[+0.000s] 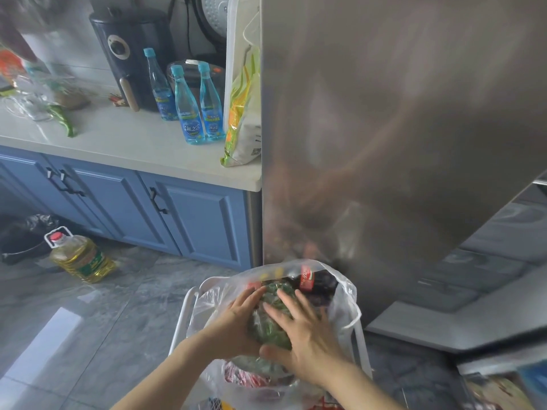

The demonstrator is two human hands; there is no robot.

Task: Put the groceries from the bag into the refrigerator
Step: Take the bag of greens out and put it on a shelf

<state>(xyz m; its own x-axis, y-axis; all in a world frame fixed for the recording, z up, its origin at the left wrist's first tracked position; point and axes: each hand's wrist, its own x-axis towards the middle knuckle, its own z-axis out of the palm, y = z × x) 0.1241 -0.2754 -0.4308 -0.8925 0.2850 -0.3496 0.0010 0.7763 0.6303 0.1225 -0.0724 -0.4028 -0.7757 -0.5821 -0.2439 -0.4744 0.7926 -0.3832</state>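
Observation:
A clear plastic grocery bag (340, 287) sits open on a white stool (185, 315) in front of the steel refrigerator (384, 128), whose door looks shut. Both hands hold a wrapped bundle of green vegetables (270, 324) at the bag's mouth. My left hand (236, 321) presses its left side, and my right hand (302, 332) covers its right side and front. A red-labelled cola bottle (307, 279) stands deeper in the bag, with red packaging (245, 377) below the greens.
Left of the refrigerator runs a white counter (133, 143) over blue cabinets (192, 220), holding three blue drink bottles (186, 108), a rice sack (242, 108), an air fryer (130, 54) and a green pepper (63, 119). An oil jug (80, 258) stands on the grey tiled floor.

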